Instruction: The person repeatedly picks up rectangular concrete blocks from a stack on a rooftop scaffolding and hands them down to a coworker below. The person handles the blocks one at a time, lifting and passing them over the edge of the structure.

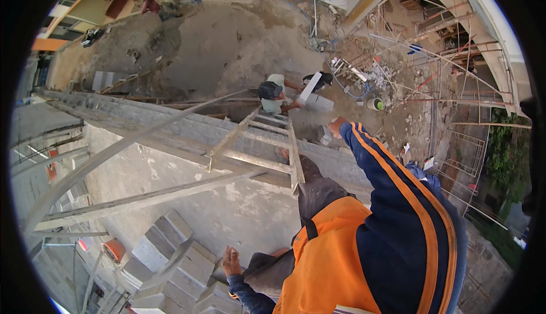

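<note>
My right hand (pixel 338 126) reaches out past the edge of the raised concrete floor, its fingers loosely bent with nothing seen in them. Below it, a pale block (pixel 325 136) appears close to the fingers, but I cannot tell that they touch. My left hand (pixel 231 261) hangs with fingers apart beside the stacked grey blocks (pixel 190 265). A wooden ladder (pixel 257 156) rises to the floor edge between my legs and the long poles. At its lower end a co-worker (pixel 274 93) in a dark cap holds a light grey block (pixel 309 88), with another block (pixel 319 104) next to it.
Long wooden poles (pixel 142 200) slant across the concrete floor (pixel 133 166) on my left. An orange bucket (pixel 114 250) stands beyond the block stack. Down below lie rubble and a pail (pixel 375 104); scaffolding (pixel 443 58) rises at right. Another person (pixel 151 5) is far off.
</note>
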Action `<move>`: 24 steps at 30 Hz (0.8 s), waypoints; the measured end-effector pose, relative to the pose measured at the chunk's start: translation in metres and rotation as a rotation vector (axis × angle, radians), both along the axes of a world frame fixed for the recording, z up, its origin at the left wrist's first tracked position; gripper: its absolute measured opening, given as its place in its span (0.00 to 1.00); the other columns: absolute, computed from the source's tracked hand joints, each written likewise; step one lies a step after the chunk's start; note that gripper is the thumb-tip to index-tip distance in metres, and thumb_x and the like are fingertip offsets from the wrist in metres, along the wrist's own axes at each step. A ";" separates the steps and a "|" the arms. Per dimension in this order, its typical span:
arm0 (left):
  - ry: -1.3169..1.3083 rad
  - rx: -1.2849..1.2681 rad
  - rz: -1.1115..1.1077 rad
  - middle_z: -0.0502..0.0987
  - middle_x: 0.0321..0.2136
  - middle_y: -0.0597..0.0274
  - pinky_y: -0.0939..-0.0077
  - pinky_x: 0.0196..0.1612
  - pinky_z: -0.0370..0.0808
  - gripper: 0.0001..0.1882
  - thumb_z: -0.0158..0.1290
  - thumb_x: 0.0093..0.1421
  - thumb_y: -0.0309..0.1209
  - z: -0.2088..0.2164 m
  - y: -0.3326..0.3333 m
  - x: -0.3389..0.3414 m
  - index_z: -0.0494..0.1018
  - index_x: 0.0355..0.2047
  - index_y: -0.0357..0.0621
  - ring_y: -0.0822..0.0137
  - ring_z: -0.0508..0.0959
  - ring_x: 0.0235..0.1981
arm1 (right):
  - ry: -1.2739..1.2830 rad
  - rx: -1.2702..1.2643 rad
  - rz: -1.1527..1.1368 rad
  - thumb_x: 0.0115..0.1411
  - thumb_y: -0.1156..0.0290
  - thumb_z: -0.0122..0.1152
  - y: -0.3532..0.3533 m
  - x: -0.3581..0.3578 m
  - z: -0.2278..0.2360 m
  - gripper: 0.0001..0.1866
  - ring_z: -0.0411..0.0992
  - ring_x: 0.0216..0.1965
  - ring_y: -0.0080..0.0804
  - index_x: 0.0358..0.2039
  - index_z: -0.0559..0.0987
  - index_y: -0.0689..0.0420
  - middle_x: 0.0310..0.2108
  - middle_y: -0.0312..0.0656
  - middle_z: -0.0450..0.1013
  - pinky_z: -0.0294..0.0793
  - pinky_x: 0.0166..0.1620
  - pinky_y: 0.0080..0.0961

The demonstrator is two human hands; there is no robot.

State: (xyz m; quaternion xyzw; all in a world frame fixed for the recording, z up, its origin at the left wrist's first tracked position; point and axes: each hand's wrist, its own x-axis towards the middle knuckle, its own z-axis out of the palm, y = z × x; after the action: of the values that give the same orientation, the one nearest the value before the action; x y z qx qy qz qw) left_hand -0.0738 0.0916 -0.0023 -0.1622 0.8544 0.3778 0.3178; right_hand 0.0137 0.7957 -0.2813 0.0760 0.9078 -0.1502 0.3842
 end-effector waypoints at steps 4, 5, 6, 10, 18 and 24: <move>-0.069 -0.113 -0.102 0.79 0.34 0.61 0.77 0.32 0.74 0.28 0.54 0.63 0.41 0.014 0.014 -0.001 0.69 0.57 0.33 0.71 0.78 0.32 | -0.216 -0.233 -0.606 0.55 0.56 0.59 0.014 0.006 -0.020 0.14 0.79 0.37 0.45 0.35 0.78 0.51 0.36 0.41 0.79 0.78 0.34 0.40; -0.094 -0.117 -0.080 0.79 0.34 0.62 0.77 0.33 0.73 0.29 0.54 0.63 0.42 0.014 0.016 -0.001 0.68 0.57 0.32 0.72 0.76 0.32 | -0.275 -0.321 -0.867 0.57 0.55 0.57 0.016 0.008 -0.021 0.15 0.79 0.40 0.46 0.39 0.77 0.51 0.40 0.42 0.78 0.78 0.36 0.41; -0.110 -0.120 -0.044 0.79 0.34 0.61 0.77 0.34 0.73 0.29 0.54 0.63 0.43 0.013 0.015 0.000 0.69 0.57 0.32 0.72 0.77 0.33 | -0.333 -0.471 -1.201 0.59 0.54 0.56 0.018 0.009 -0.020 0.18 0.78 0.42 0.47 0.44 0.75 0.51 0.46 0.44 0.76 0.78 0.37 0.41; 0.065 -0.079 -0.273 0.78 0.37 0.59 0.76 0.33 0.75 0.27 0.55 0.63 0.41 0.000 0.000 0.004 0.70 0.55 0.32 0.71 0.77 0.31 | -0.173 -0.585 -1.832 0.62 0.49 0.50 0.022 0.022 0.005 0.28 0.79 0.40 0.48 0.52 0.72 0.59 0.47 0.51 0.76 0.81 0.38 0.42; -0.167 -0.051 0.057 0.77 0.40 0.56 0.75 0.36 0.75 0.32 0.56 0.63 0.42 0.012 -0.014 0.003 0.63 0.61 0.35 0.65 0.78 0.36 | -0.135 -0.656 -2.241 0.53 0.29 0.54 0.045 0.038 0.031 0.54 0.73 0.51 0.57 0.71 0.47 0.44 0.59 0.57 0.66 0.73 0.53 0.51; -0.296 -0.137 0.080 0.77 0.32 0.63 0.77 0.29 0.72 0.28 0.55 0.62 0.41 0.028 0.002 -0.008 0.69 0.58 0.35 0.71 0.77 0.32 | -0.144 -0.528 -2.283 0.45 0.20 0.52 0.039 -0.001 0.002 0.60 0.70 0.52 0.61 0.70 0.52 0.46 0.62 0.57 0.61 0.72 0.51 0.55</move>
State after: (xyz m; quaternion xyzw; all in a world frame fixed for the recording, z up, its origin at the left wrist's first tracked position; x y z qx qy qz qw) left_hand -0.0813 0.0934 0.0252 -0.2714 0.8148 0.3032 0.4129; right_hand 0.0131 0.8344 -0.2791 0.7724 0.2297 -0.5865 0.0809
